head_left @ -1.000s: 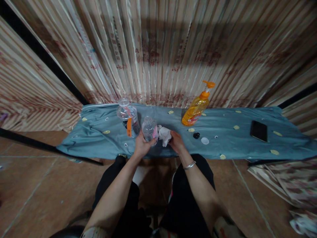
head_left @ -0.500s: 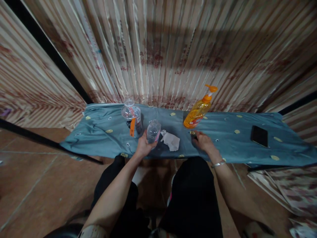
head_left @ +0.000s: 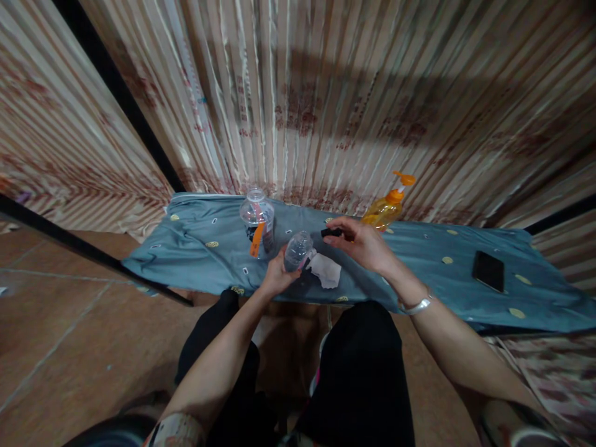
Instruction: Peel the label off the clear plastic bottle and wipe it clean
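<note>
My left hand (head_left: 278, 273) is wrapped round a small clear plastic bottle (head_left: 298, 249), which leans to the right near the front of the cloth. Between the fingertips of my right hand (head_left: 361, 241) is a small black object (head_left: 331, 233) that looks like a cap. It is held apart from the bottle, to its right. A crumpled white tissue (head_left: 326, 270) lies on the cloth below and between my hands. Behind my right hand, the pump bottle of orange liquid (head_left: 384, 211) is partly hidden. To the left stands a larger clear bottle (head_left: 257, 214) with an orange strip, its mouth uncapped.
A blue-green cloth (head_left: 428, 267) with yellow prints covers the narrow table. On its right part lies a black phone (head_left: 488, 271). A striped curtain (head_left: 316, 124) hangs close behind, and a black pole (head_left: 125, 99) slants up at the left.
My right hand has lifted off the cloth and moved left and up towards the clear bottle, bringing the small black object into view. The bottle in my left hand now leans more.
</note>
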Tool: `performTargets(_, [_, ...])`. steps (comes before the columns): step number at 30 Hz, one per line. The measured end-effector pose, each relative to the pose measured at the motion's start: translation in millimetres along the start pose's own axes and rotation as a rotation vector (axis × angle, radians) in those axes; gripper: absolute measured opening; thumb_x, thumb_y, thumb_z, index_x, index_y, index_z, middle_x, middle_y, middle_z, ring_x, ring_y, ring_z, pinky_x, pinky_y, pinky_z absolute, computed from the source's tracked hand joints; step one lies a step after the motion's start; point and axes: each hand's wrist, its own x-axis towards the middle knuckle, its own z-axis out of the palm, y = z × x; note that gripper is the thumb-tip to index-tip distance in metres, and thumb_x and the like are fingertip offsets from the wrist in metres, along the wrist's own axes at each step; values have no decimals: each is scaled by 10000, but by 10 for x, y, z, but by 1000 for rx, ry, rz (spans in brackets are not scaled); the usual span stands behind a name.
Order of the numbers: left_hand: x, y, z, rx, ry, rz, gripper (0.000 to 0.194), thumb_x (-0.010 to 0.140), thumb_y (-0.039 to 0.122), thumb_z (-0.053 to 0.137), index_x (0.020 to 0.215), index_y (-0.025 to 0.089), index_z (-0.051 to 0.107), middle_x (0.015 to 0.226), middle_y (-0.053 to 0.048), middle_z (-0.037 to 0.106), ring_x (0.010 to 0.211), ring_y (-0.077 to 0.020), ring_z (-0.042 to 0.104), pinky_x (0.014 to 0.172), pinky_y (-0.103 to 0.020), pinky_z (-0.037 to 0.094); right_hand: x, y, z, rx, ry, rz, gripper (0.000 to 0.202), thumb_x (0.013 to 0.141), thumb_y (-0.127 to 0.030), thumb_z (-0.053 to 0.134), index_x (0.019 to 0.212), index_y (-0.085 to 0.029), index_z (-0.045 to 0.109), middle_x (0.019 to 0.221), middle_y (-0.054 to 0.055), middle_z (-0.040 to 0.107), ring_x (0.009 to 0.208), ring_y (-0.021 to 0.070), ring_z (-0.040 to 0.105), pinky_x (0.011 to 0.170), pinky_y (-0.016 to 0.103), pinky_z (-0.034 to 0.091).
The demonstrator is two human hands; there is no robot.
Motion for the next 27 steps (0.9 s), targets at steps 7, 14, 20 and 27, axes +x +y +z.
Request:
performTargets(7, [-17,-64,40,-65,-31,32,698,628,95,716,1281,159,479,1081,-48,699,988,-239,671,897,-375,525,342,-497,-17,-302,-321,-256,336,842,-128,582,1169,-193,623,1074,52,705,879,160,659,769,251,453])
performTargets(14, [-17,-96,64,-94,-35,47,714,611,88,723,1281,173,494,1104,-59,693,1036,-270,656,937,-411,510,475,-667,-3,-666,-510,-284,225,890,-194,568,1101,-150,634,987,101,724,903,221,680,716,266,448])
performTargets(20, [-17,-55,74,-105,-37,48,709,620,69,699,1290,168,490,1096,-55,698,1006,-257,665,941,-420,510,533,-735,22,-854,-492,-240,362,915,-426,562,1060,-106,648,943,162,723,909,271,690,703,295,455])
performTargets(27, [-27,-17,57,-100,-39,36,703,617,78,706,1283,181,506,1103,-65,697,1035,-280,663,962,-439,501,573,-727,40,-775,-527,-285,244,919,-298,561,1075,-137,657,912,117,732,891,243,686,728,288,451])
